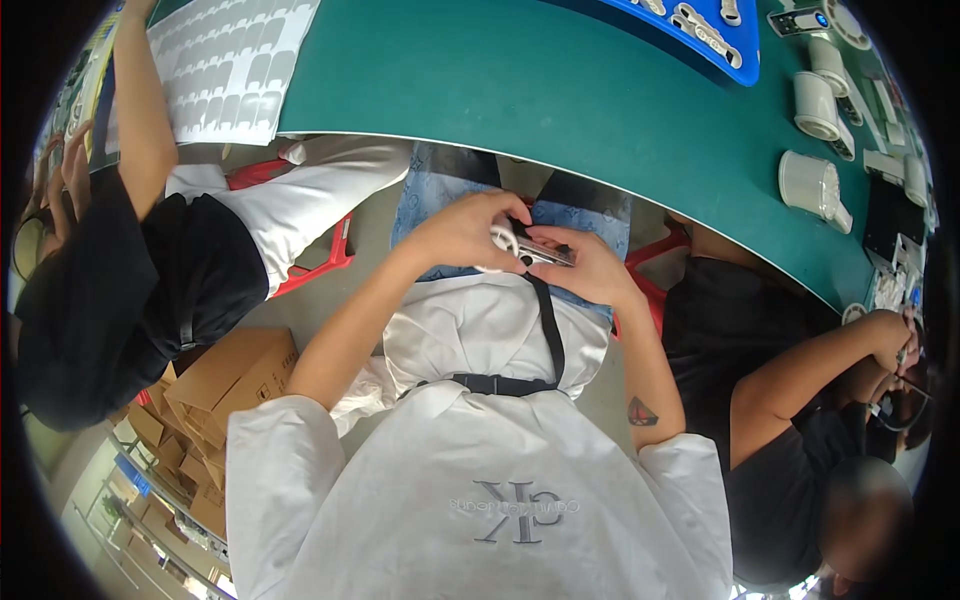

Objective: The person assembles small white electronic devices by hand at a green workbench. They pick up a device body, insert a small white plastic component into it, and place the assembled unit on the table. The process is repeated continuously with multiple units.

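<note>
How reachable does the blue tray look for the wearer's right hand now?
Probably not: the right hand holds a small device, and a stretch of green table lies before the blue tray.

Bright centre, dark, seemingly soft rim

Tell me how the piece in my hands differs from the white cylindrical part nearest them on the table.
The piece is held between left hand and right hand; the cylindrical part rests on the green table.
The piece combines a white loop with dark and silver areas; the cylindrical part looks whitish throughout.
Both include white surfaces.
</note>
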`<state>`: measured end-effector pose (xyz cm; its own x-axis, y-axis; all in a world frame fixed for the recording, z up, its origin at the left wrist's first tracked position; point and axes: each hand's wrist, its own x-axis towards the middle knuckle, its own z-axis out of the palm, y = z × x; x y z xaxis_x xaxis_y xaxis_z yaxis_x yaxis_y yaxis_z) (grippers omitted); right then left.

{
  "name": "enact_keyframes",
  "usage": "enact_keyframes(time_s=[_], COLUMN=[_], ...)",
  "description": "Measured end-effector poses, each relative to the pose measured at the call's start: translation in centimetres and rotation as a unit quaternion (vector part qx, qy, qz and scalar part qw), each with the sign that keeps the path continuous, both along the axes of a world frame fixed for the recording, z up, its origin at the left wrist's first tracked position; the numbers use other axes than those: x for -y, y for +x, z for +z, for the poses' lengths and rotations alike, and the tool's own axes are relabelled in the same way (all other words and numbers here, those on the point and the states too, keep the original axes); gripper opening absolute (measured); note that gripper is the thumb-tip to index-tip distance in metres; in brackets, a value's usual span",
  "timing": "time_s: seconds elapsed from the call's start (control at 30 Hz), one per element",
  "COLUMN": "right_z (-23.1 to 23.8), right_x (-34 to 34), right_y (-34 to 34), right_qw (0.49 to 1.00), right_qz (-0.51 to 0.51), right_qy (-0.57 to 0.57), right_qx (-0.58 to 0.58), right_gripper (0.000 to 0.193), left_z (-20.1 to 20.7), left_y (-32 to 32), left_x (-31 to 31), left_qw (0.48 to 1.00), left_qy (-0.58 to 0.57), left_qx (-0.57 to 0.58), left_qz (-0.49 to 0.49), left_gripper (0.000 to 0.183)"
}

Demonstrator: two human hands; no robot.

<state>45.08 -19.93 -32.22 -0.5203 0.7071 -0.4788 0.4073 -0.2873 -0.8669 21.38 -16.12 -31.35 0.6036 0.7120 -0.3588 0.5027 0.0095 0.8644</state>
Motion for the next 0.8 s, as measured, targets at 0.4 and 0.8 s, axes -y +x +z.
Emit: enact_keyframes(time_s=[0.4,0.8], right_z=[-0.3,-1.7], right_x=[3.3,4.4], right_y=[0.7,-0.6], right_qw=[0.955,0.954], right_qz=[0.011,-0.035], right_qy=[0.261,0.251], right_qx=[0.138,0.159], right_gripper=[0.052,0.048], left_z=[-2.3,-3.6], left_y=[2.8,2.9], left_x=[1.1,1.1], left_qw=[0.990,0.987], left_qy=[0.049,0.039], left_qx=[-0.110,-0.130], left_qz=[-0.068,-0.086], left_gripper=[0.049,0.050])
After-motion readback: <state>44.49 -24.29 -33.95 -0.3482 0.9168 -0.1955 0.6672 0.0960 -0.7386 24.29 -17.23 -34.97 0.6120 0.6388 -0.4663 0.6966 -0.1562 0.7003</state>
